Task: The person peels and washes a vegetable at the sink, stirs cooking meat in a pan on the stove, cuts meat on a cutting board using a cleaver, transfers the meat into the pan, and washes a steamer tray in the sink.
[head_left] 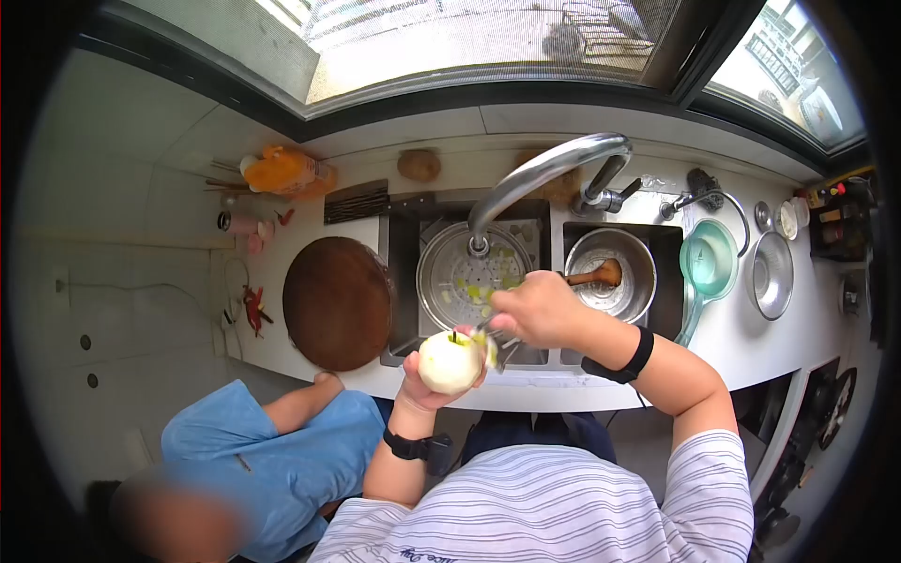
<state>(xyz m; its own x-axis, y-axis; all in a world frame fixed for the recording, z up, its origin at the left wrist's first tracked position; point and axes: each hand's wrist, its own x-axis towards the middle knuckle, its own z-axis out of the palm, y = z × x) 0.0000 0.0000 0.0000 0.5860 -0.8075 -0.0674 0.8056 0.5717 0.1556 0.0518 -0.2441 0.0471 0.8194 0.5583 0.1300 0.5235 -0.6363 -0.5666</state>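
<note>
Two sinks (402, 272) | white counter (751, 342) | window (488, 47) | left hand (419, 392) holds fruit (449, 366)

Bright metal, matt wood, see-through plastic
The faucet (526, 172) is glossy, smooth metal; the perforated colander (450, 249) and the pot (649, 281) are shiny metal, the sink (402, 281) duller metal. The round chopping board (336, 302) looks like matt wood, the dipper (710, 255) translucent plastic, the surface (751, 352) smooth, the striped shirt (563, 497) cloth, the peeled fruit (447, 366) smooth with faint facets.
</note>
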